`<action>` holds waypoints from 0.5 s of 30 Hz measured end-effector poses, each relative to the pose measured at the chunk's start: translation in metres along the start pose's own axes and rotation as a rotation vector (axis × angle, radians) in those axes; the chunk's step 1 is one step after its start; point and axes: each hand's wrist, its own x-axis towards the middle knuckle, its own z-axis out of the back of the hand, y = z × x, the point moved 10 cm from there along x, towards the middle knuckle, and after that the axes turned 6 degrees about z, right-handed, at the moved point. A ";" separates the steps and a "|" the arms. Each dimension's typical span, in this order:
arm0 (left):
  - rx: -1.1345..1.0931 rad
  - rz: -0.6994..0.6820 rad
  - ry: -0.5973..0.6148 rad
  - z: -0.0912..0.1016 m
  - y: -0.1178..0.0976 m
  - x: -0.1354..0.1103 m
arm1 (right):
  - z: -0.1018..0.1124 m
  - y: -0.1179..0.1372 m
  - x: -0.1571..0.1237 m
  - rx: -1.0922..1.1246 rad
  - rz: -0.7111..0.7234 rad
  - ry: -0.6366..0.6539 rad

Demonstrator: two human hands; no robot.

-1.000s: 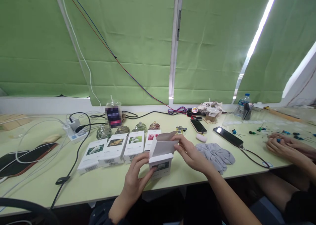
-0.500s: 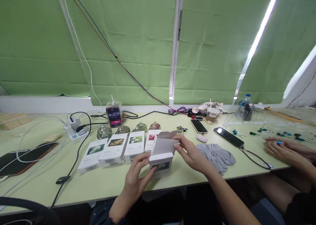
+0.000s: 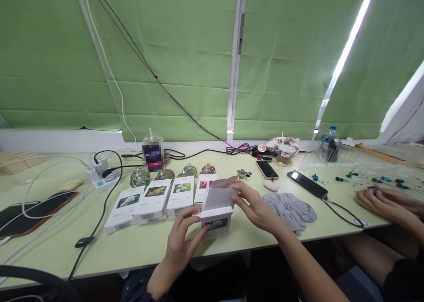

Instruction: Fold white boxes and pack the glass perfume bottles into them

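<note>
The open box [image 3: 217, 214] is smooth card, the crumpled cloth [image 3: 290, 211] matt.

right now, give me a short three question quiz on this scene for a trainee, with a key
1. True or false: the left hand holds the white cardboard box with the printed flower picture.
2. What does the right hand touch: A, the crumpled grey cloth; B, that box's raised white flap; C, the black phone?
3. How many white flower-printed boxes lie in the row beyond the left hand?

Key: 1, true; 2, B; 3, four.
</note>
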 end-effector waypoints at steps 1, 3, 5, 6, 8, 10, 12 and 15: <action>0.008 0.006 -0.001 0.000 0.000 0.000 | 0.000 0.001 0.000 -0.002 0.002 0.001; 0.009 0.008 0.010 -0.001 0.000 0.001 | 0.001 0.002 0.001 -0.003 0.005 0.002; -0.008 -0.005 0.029 -0.002 -0.001 0.001 | 0.001 0.003 0.001 0.000 0.013 0.006; -0.017 -0.013 0.034 -0.003 -0.002 0.001 | 0.001 0.003 0.002 0.001 0.016 0.009; -0.029 -0.021 0.036 -0.003 -0.003 0.002 | 0.000 0.003 0.002 0.004 0.018 0.017; -0.031 -0.014 0.040 -0.004 -0.002 0.001 | 0.000 0.003 0.002 0.001 0.015 0.029; -0.031 -0.011 0.048 -0.005 -0.001 0.000 | -0.002 0.003 0.003 -0.008 0.011 0.048; -0.009 0.006 0.039 -0.004 0.004 -0.002 | -0.008 0.006 0.004 -0.008 0.018 0.099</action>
